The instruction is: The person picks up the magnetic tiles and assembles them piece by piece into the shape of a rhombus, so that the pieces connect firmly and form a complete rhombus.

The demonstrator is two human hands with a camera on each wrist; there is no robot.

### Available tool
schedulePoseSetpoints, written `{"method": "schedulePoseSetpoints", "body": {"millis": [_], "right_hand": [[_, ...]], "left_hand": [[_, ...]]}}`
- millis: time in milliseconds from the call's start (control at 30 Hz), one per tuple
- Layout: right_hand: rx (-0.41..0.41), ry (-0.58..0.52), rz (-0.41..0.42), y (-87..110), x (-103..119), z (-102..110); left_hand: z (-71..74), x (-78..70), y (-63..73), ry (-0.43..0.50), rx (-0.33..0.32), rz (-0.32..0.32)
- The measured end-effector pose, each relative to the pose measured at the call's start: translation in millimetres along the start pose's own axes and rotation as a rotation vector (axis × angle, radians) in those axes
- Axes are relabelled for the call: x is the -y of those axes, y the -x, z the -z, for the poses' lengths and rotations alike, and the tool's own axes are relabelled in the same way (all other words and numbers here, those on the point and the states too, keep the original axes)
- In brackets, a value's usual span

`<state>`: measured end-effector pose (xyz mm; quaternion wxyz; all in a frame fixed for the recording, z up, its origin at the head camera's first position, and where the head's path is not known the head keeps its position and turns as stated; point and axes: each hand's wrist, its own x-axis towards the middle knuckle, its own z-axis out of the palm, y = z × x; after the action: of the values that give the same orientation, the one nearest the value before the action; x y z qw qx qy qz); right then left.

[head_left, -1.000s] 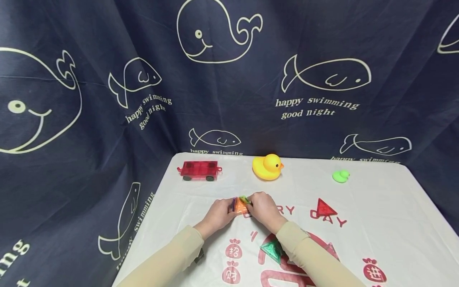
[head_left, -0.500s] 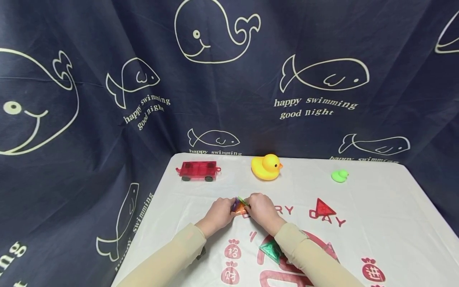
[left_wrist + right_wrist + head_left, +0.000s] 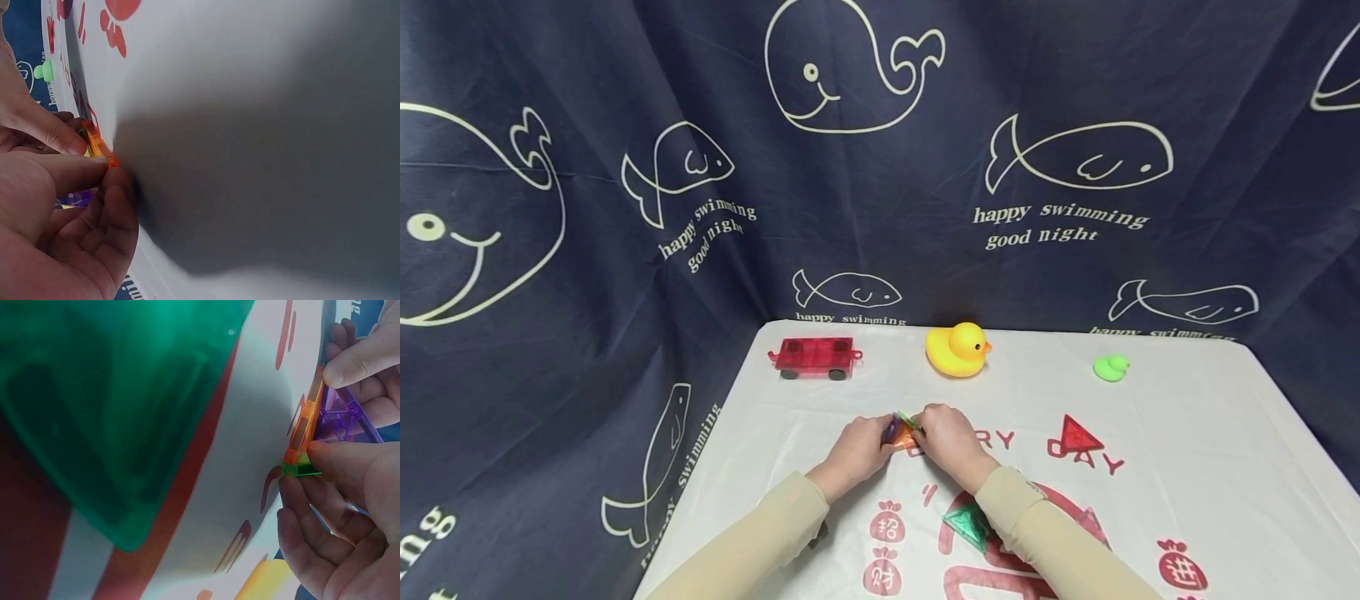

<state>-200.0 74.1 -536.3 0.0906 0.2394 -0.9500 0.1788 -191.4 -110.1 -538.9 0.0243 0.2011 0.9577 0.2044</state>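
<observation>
In the head view my left hand [image 3: 859, 444] and right hand [image 3: 953, 437] meet over a small group of translucent magnetic tiles. An orange tile [image 3: 303, 431] lies low against the white tabletop. Rising from it are a purple tile [image 3: 340, 419] on the left side and a green tile [image 3: 305, 467] on the right. My left hand pinches the purple tile close to its corner with the orange one. Between thumb and forefinger, my right hand grips the green tile, mostly hidden by those fingers. The upper ends of purple and green lean close together.
Behind the hands stand a red wheeled car base [image 3: 815, 357], a yellow duck [image 3: 958, 350] and a small green duck [image 3: 1110, 367]. A red triangle tile [image 3: 1078, 436] lies to the right. A teal triangle tile [image 3: 967, 525] lies beside the right sleeve.
The purple and green tiles have tilted inward towards each other over the orange one, and the hands have drawn slightly closer. Over the last half second, little has moved.
</observation>
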Motion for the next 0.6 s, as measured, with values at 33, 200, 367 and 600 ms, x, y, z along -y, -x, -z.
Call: {"method": "schedulePoseSetpoints", "body": {"millis": [33, 200, 367, 600], "right_hand": [[0.003, 0.004, 0.001, -0.1, 0.3, 0.5], [0.022, 0.020, -0.004, -0.3, 2.6, 2.8], [0.037, 0.002, -0.036, -0.9, 4.5, 4.3], [0.043, 0.002, -0.058, 1.9, 2.4, 4.8]], "left_hand": [[-0.4, 0.9, 0.2, 0.006, -0.008, -0.006], [-2.7, 4.2, 2.3, 0.018, -0.043, -0.031], [-4.5, 6.1, 5.6, 0.014, -0.081, -0.052], [-5.7, 7.5, 7.9, 0.026, -0.108, -0.044]]}}
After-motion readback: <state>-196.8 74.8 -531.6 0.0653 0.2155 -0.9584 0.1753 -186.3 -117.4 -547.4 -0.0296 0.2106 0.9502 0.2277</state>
